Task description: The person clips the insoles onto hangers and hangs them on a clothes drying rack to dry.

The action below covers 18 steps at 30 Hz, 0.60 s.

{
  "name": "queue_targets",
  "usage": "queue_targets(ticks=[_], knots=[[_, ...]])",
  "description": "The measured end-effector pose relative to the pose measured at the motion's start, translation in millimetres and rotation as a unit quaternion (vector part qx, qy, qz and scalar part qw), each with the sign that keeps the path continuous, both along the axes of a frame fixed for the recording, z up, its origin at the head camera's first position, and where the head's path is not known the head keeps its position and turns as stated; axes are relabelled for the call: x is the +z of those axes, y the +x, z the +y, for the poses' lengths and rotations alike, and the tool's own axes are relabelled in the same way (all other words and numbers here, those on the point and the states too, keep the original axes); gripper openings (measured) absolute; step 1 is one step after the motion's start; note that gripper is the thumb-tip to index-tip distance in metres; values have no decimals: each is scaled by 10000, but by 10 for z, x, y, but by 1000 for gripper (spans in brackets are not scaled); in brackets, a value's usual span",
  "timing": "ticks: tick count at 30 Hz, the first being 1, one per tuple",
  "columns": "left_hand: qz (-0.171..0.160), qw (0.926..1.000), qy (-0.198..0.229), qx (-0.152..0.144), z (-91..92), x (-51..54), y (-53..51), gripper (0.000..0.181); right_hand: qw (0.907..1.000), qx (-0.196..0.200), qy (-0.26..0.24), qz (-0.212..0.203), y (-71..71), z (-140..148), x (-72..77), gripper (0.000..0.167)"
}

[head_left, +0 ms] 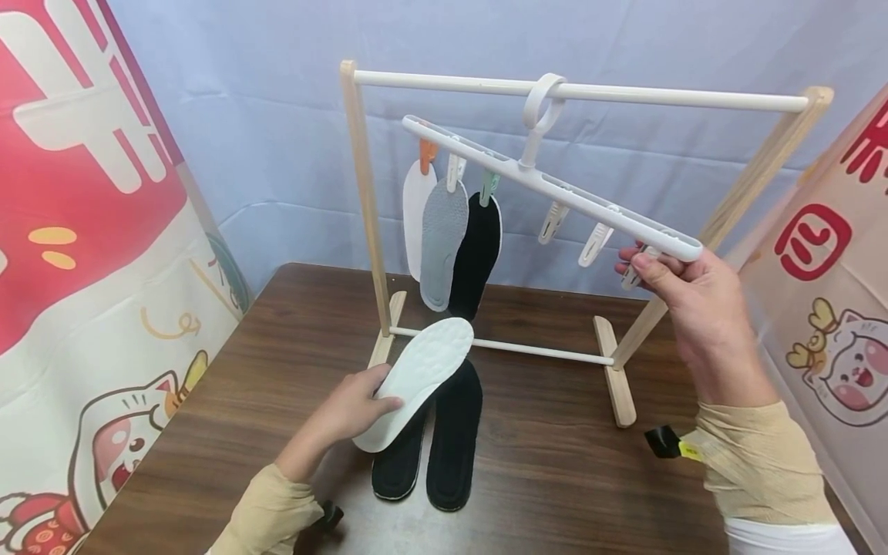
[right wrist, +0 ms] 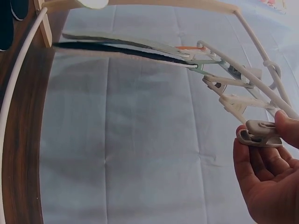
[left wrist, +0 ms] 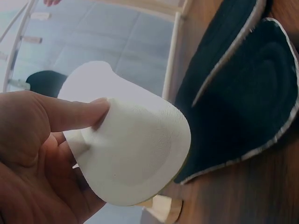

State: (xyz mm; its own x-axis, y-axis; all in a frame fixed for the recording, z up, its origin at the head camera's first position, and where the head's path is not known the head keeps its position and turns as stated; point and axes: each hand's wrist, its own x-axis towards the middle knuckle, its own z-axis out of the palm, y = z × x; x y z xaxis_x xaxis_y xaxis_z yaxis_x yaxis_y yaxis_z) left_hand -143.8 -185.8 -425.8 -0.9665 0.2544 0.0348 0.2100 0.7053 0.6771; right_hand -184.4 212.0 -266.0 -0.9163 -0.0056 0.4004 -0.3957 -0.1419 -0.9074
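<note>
My left hand (head_left: 347, 405) grips a white insole (head_left: 430, 358) by its lower end, thumb on top, above two black insoles (head_left: 454, 447) lying on the table. At the low right end of a white clip hanger (head_left: 590, 202), my right hand (head_left: 714, 308) pinches a pale clip (right wrist: 259, 133) between thumb and fingers. No insole is in that clip. The hanger tilts down to the right. From its left half hang a white insole (head_left: 412, 220), a grey insole (head_left: 444, 239) and a black insole (head_left: 477, 258). Two other pale clips (head_left: 553, 223) hang bare beside the pinched one.
A wooden rack (head_left: 368, 193) with a white top rod (head_left: 666, 96) carries the hanger by its hook (head_left: 537, 104). Its wooden feet (head_left: 613, 370) stand on the brown table (head_left: 541, 462). Printed cloths (head_left: 104, 231) flank both sides, with a pale blue cloth (head_left: 243, 116) behind.
</note>
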Motion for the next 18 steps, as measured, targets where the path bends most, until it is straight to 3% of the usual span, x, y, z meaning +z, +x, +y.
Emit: queue_targets(ticks=[18], knots=[[56,9987,395,-311,286,13,-17,17,9996,122,-268,-18,5,-24,-1,16]])
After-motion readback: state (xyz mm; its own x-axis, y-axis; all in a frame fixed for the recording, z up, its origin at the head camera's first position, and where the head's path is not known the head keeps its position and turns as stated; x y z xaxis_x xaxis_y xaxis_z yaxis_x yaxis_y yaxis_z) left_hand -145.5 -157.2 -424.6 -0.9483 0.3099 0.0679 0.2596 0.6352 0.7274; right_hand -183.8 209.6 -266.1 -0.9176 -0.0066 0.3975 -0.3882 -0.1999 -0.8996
